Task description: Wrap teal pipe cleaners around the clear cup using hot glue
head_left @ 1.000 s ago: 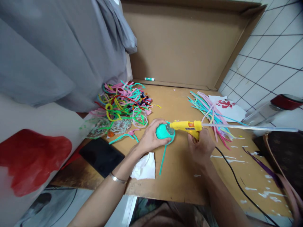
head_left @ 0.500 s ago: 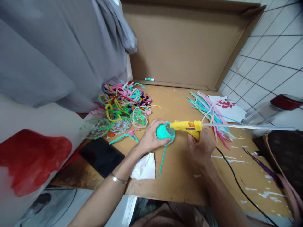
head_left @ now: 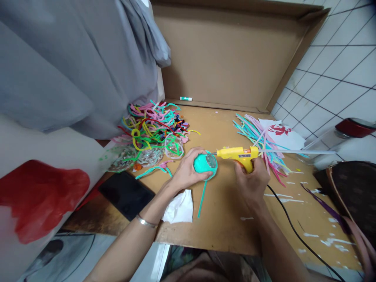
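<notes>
My left hand (head_left: 190, 169) is wrapped round a small rounded jar (head_left: 202, 164) covered in turquoise pipe cleaner, its greyish, glassy-looking end tilted to the right. A loose turquoise strand (head_left: 202, 199) trails from the jar toward me on the table. In my right hand (head_left: 253, 178) is a yellow hot glue gun (head_left: 239, 154), held by its handle. The metal nozzle points left and is at the jar's upper right edge; whether it touches cannot be made out. A long clear glue stick (head_left: 299, 151) sticks out of the gun's back.
Tangled pipe cleaners (head_left: 155, 125) are heaped at left, straight ones (head_left: 261, 137) at right. A black tablet-like slab (head_left: 126, 195) and crumpled white tissue (head_left: 178, 207) lie near my left arm. The gun's black cord (head_left: 289, 223) runs right, near a brown bag (head_left: 352, 196). Cardboard (head_left: 229, 58) stands behind.
My right hand has drawn the glue gun slightly right, so its nozzle now shows and the glue stick tilts differently. My left hand and the jar stay in place.
</notes>
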`<state>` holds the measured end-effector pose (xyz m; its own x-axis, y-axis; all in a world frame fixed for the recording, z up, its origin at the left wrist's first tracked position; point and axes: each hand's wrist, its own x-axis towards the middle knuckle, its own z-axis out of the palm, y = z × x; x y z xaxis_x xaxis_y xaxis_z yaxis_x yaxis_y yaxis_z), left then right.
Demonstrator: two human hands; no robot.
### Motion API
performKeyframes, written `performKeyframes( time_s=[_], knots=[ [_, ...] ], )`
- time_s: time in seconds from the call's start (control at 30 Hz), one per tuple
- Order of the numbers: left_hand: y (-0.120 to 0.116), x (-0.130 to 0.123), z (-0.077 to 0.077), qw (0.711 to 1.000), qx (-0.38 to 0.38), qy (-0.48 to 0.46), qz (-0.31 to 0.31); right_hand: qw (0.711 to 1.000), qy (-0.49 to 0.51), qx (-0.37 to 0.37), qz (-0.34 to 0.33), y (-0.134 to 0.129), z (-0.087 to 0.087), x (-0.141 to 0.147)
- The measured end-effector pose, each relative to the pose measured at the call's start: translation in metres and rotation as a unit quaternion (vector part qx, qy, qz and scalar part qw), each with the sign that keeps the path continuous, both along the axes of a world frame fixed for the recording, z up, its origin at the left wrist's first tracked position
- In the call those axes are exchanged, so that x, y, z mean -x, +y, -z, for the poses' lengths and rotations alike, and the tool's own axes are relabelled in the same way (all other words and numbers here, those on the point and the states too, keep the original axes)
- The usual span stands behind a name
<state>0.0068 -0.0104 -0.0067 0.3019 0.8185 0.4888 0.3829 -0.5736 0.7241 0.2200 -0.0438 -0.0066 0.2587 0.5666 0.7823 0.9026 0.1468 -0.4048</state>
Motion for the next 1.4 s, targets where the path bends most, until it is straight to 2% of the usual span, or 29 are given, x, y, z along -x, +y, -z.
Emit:
performKeyframes(
  time_s=[0.2,0.5,1.03,1.23,1.4],
  knots=[
    [-0.001,0.0,-0.002,1.0,0.012,-0.008,-0.001,0.999,-0.03,-0.005,-0.026,0.0,0.002,0.001],
    [0.0,0.0,0.0,1.0,0.011,-0.006,0.003,0.998,-0.065,-0.003,-0.016,-0.002,0.007,0.001],
    [-0.001,0.0,-0.002,1.0,0.017,-0.002,0.006,0.996,-0.083,-0.003,-0.031,-0.004,0.001,0.0],
    [0.0,0.0,0.0,1.0,0.012,0.002,0.001,0.997,-0.06,-0.007,-0.041,-0.005,-0.001,0.001],
    [0.001,0.001,0.001,1.0,0.001,-0.001,0.004,0.998,0.054,0.031,-0.012,-0.003,-0.007,0.002]
  ],
)
